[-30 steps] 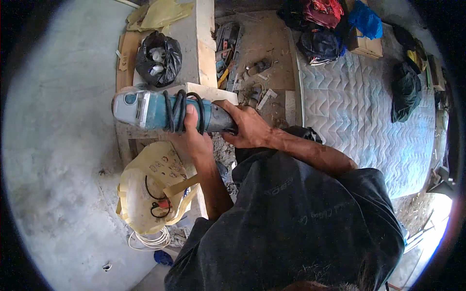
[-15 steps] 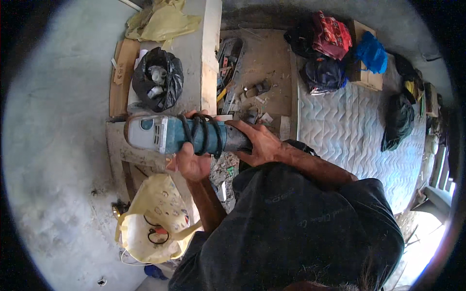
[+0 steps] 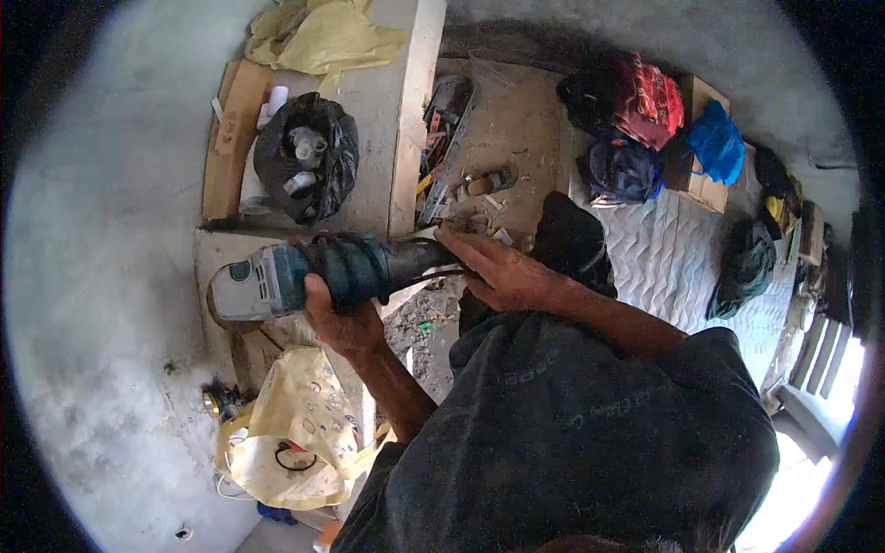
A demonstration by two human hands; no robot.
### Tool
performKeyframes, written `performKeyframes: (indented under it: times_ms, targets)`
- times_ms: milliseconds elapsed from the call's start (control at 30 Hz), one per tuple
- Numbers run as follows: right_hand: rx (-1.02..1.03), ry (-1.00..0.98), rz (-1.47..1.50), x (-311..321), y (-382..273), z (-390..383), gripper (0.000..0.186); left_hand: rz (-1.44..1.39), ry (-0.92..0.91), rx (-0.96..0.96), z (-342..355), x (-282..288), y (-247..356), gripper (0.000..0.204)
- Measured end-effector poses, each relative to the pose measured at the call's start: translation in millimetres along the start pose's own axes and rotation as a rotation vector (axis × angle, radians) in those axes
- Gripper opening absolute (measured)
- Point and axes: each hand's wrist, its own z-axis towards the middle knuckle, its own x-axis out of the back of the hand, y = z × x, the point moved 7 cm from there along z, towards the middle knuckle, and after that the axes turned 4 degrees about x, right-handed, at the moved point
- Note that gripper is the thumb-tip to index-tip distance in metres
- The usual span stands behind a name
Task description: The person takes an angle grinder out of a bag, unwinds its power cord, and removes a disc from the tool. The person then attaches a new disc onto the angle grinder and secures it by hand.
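An angle grinder (image 3: 277, 281) with a teal body and a grey head lies across in front of me, its head toward the left. Its black power cord (image 3: 346, 267) is wound in several turns round the body. My left hand (image 3: 346, 318) is closed round the body from below, thumb on the near side, with its other fingers mostly hidden under the tool. At the dark rear end my right hand (image 3: 507, 276) grips the handle, fingers stretched along it. Part of the grinder's disc edge shows under the head.
A black plastic bag (image 3: 346, 184) with clear items stands on the ledge beside a cardboard strip (image 3: 238, 138) and yellow cloth (image 3: 323, 41). Below is a cream tote bag (image 3: 304, 396). Tools (image 3: 447, 129) and a sandal (image 3: 493, 182) lie ahead; a mattress (image 3: 664, 249) is at right.
The grinder has shifted left and slightly down with both hands on it, tilting its head lower. A dark-clad knee has come up beside my right hand.
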Motion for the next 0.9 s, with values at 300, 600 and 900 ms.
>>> performKeyframes:
  times_ms: [300, 600, 900]
  targets:
    - [-0.019, -0.235, 0.158, 14, 56, 19, 0.059, -0.155, 0.097, -0.053, 0, -17, 7, 0.057]
    - [0.098, -0.082, 0.310, 72, 108, 52, 0.054, -0.021, 0.513, -0.249, 2, -65, -15, 0.047]
    - [0.228, -0.258, 0.077, 91, 209, 69, 0.031, 0.243, 0.778, -0.249, -7, -81, -89, 0.050]
